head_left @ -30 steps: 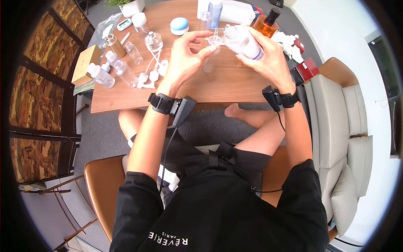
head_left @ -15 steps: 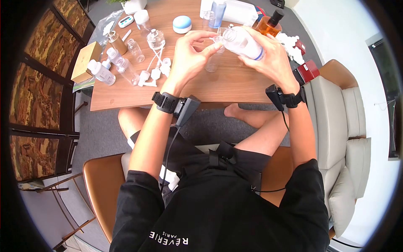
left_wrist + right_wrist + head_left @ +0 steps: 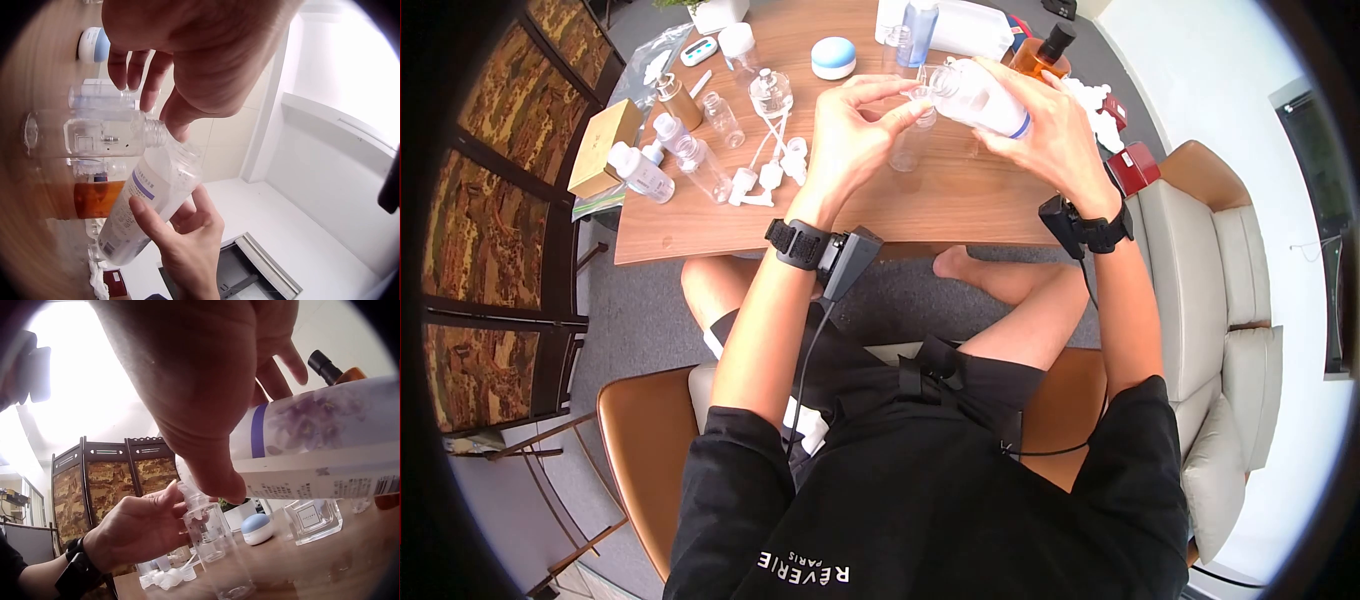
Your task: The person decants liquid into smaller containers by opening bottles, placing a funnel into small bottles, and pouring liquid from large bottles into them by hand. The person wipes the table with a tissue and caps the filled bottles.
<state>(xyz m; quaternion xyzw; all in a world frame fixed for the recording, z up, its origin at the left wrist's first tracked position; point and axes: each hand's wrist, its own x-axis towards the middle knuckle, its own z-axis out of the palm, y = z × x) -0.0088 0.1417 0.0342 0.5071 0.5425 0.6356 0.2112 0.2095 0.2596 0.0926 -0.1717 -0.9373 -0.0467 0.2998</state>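
Note:
My right hand (image 3: 1060,135) grips a whitish toner bottle (image 3: 140,206) with a blue band, tipped over with its uncapped mouth low. That mouth is right at a small clear funnel (image 3: 921,93), which my left hand (image 3: 850,125) pinches between thumb and fingers. Below the funnel an empty-looking clear bottle (image 3: 103,134) stands upright on the table, its threaded neck beside the left fingertips. In the right wrist view, the clear bottle (image 3: 219,550) has droplets near its top, and the left hand (image 3: 137,528) reaches in from the left.
White pump heads (image 3: 770,180) with tubes lie left on the wooden table (image 3: 970,210). Several bottles, including a clear perfume bottle (image 3: 771,95), stand beyond. A blue-lidded jar (image 3: 833,58) is behind the left hand; an amber bottle (image 3: 1040,62) and crumpled tissues (image 3: 1090,100) are at the right.
My right hand and wrist have swung slightly right, and the toner bottle lies a little flatter. Its mouth stays at the funnel. The left hand is almost still.

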